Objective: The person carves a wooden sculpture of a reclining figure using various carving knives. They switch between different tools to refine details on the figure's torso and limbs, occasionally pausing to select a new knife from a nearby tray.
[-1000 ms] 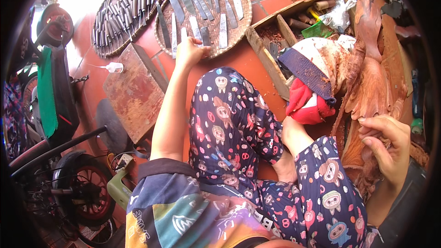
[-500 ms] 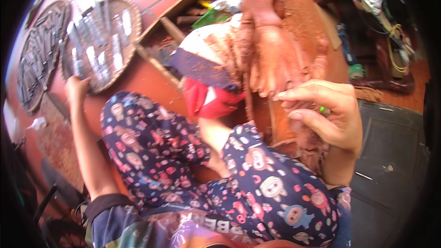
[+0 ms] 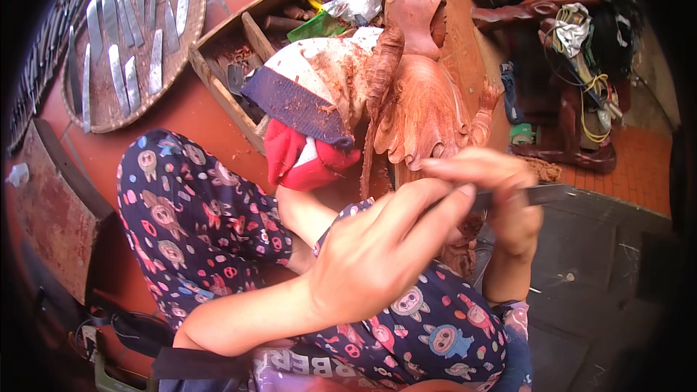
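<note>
Remotely, I see the left hand (image 3: 370, 265), fingers clamped on a dark, flat metal strip (image 3: 550, 194), which could slip if the blurred right hand (image 3: 512, 212), grip unclear, jostles it.

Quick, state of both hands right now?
Left hand: closed, apparently pinching a dark strip.
Right hand: blurred, fingers curled by the strip; grip can't be told.

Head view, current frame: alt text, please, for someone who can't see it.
A person's left hand and blurred right hand meet at a dark flat piece; which one grips it is unclear. Beyond them is a carved wooden figure; a woven tray of metal blades sits at left.
</note>
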Tool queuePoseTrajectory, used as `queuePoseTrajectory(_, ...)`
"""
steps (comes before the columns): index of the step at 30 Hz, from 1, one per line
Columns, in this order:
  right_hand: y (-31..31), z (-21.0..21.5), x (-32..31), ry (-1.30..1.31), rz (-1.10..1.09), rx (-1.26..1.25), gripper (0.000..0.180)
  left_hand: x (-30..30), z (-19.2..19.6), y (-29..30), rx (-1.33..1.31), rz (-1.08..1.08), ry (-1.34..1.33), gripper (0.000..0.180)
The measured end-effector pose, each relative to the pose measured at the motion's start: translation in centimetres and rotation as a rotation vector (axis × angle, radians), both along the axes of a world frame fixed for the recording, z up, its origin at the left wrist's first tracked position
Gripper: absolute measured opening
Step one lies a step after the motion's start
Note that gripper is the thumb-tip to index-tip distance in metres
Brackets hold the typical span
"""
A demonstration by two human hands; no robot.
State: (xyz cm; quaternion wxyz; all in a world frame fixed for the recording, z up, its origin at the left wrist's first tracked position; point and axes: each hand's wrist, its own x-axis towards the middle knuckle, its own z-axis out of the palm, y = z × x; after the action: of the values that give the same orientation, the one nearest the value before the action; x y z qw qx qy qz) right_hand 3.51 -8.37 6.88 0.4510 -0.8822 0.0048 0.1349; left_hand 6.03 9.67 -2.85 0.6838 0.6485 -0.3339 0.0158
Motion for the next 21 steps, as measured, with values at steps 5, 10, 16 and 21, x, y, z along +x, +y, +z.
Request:
queuePoseTrajectory(5, -1.2, 2.4, 2.2, -0.064, -0.264, 0.041, 0.024, -3.5, -0.7, -3.1, -0.359, -0.289, 0.116, 0.066)
queuePoseTrajectory(10, 0.3, 1.8, 4.6, 0.108, -0.369, -0.170, 0.012, -2.9, -0.5, -6.2, -0.363, -0.288, 0.029, 0.080)
queuePoseTrajectory(16, 0.0, -0.3, 5.3, -0.049, -0.255, -0.304, 0.011, -2.1, -1.0, -7.2, -0.358, -0.232, 0.053, 0.085)
queuePoseTrajectory(21, -1.9, -0.4, 5.3, -0.055, 0.131, -0.489, 0.016, -2.6, -1.1, -7.5, -0.385, -0.236, 0.103, 0.088)
